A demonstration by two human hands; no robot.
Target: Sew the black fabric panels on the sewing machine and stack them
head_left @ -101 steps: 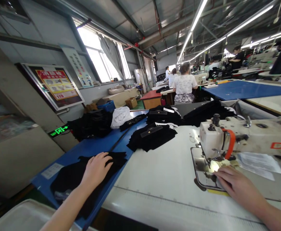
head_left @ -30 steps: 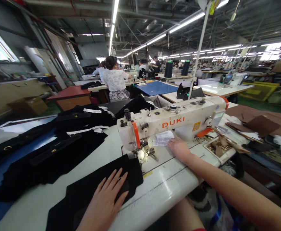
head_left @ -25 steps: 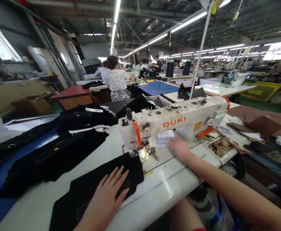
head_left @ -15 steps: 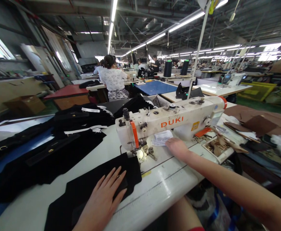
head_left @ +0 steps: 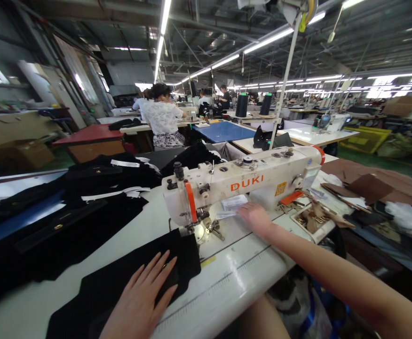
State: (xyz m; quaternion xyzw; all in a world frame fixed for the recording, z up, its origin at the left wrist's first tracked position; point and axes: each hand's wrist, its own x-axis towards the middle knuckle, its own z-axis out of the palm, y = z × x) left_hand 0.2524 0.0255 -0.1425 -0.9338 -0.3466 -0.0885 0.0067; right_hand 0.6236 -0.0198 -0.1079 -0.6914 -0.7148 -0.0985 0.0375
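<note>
My left hand [head_left: 146,287] lies flat, fingers spread, on a black fabric piece [head_left: 121,270] at the front of the white sewing table [head_left: 241,263]. The fabric's upper right edge is close to the needle area of a white sewing machine [head_left: 223,181] marked DUKI. Under the machine's arm, my right hand [head_left: 255,217] touches thin white slips [head_left: 231,205] with its fingertips. Its fingers are bent together at the slips' right edge; the thumb is mostly hidden.
Black fabric pieces [head_left: 61,221] with white strips are piled at the left. A tray [head_left: 313,225] of metal parts sits right of my right hand, with brown material [head_left: 378,181] beyond. A person [head_left: 162,117] works further back.
The whole view has shifted slightly. Some white slips under the machine arm look more spread apart beside my right hand. My left hand stays on the black fabric.
</note>
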